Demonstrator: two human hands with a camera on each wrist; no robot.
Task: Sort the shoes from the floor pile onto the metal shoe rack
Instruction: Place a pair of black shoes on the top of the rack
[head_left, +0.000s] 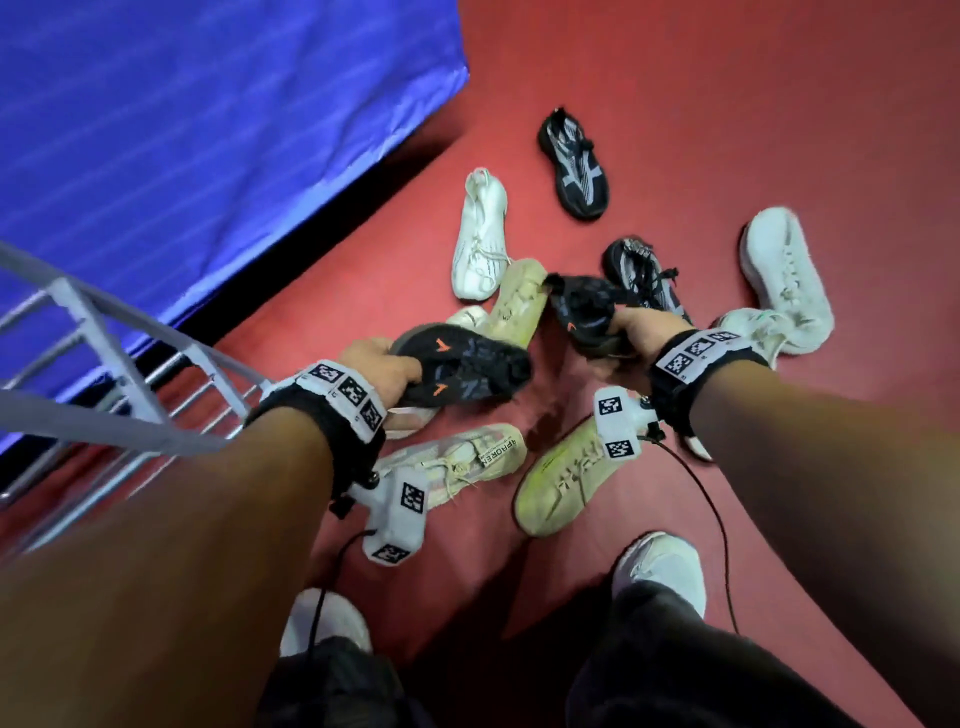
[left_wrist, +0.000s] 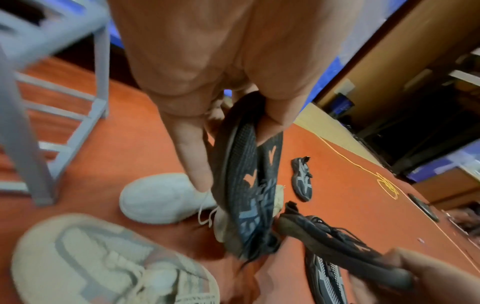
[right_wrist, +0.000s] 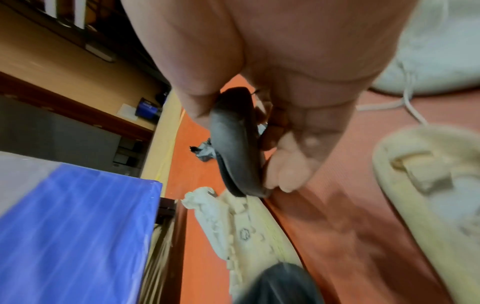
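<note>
My left hand (head_left: 382, 364) grips a black shoe with orange marks (head_left: 457, 369) by its heel, lifted above the pile; the left wrist view shows that shoe (left_wrist: 246, 185) hanging sole-side out from the fingers. My right hand (head_left: 621, 338) grips the matching black shoe (head_left: 582, 312), seen in the right wrist view as a dark heel (right_wrist: 233, 144) pinched by thumb and fingers. The grey metal shoe rack (head_left: 104, 374) stands at lower left. Several white, cream and black shoes lie on the red floor around both hands.
A blue-covered table (head_left: 182, 130) stands at upper left beside the rack. A black-and-grey shoe (head_left: 574, 166) lies alone farther out, a white shoe (head_left: 480, 234) near the table, another white shoe (head_left: 784, 270) at right. My own feet in white shoes (head_left: 660, 566) stand at the bottom.
</note>
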